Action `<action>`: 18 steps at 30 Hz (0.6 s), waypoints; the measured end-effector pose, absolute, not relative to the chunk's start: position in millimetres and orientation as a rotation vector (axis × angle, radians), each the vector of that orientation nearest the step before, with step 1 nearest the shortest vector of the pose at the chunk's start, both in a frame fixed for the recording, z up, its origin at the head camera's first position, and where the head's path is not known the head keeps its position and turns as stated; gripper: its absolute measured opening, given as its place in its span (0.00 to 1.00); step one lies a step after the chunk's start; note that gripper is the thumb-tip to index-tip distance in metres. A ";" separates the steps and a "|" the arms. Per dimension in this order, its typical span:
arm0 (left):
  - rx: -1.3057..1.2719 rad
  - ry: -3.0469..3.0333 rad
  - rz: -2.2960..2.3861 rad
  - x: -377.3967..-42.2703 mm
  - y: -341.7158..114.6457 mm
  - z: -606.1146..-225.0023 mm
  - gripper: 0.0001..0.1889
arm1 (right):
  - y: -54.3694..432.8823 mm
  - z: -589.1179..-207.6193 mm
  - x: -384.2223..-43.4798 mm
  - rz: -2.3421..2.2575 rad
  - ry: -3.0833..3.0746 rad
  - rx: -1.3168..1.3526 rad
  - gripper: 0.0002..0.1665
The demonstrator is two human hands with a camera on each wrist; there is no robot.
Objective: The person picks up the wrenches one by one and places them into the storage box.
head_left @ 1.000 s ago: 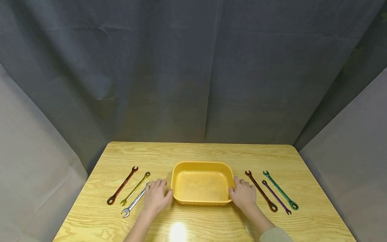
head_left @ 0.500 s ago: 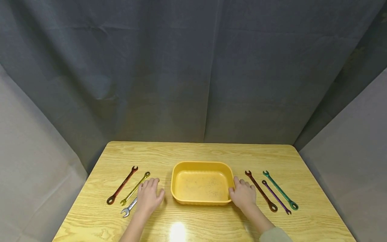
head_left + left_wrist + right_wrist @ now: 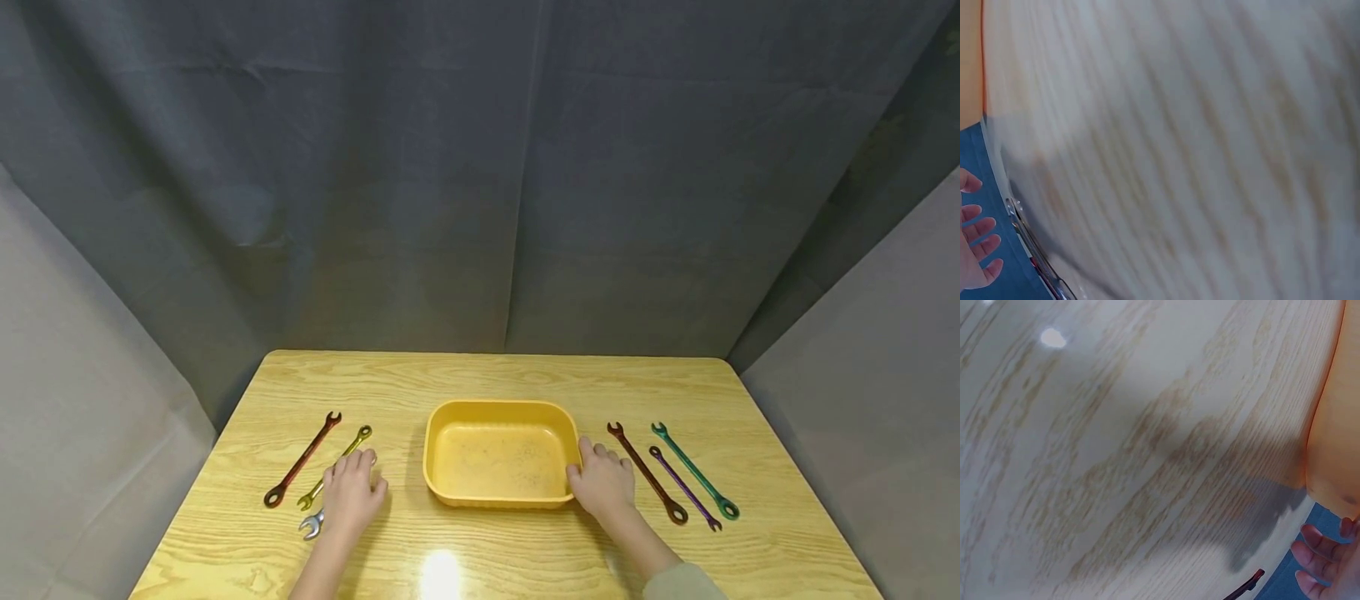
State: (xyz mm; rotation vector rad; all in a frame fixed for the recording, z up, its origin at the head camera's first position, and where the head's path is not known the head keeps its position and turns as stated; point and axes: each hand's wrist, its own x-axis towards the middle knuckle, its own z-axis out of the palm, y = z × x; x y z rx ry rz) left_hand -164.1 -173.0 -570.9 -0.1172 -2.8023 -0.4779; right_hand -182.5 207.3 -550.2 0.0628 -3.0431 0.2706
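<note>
A dark grey curtain (image 3: 375, 208) hangs, creased, behind the far edge of the wood-grained counter (image 3: 487, 377); paler grey panels flank its left (image 3: 75, 375) and right (image 3: 885, 375) edges. Glare (image 3: 440, 575) whitens the near side.

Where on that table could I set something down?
Bare: the table along its far edge, behind the yellow tray; the tray's inside; the patch in front, between the forearms. Crowded: left, where the left hand partly hides the silver wrench near the yellow wrench and red wrench; right, among the right hand, brown wrench, purple wrench and green wrench.
</note>
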 end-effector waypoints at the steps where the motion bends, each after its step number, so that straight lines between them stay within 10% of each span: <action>1: -0.111 -2.807 -0.485 -164.0 -174.5 -572.1 0.20 | 207.3 -550.2 -182.4 0.272 -3.044 0.062 0.21; 18: -0.042 -2.821 -0.482 -162.1 -191.2 -585.1 0.24 | 207.1 -551.8 -182.4 0.280 -3.025 0.048 0.17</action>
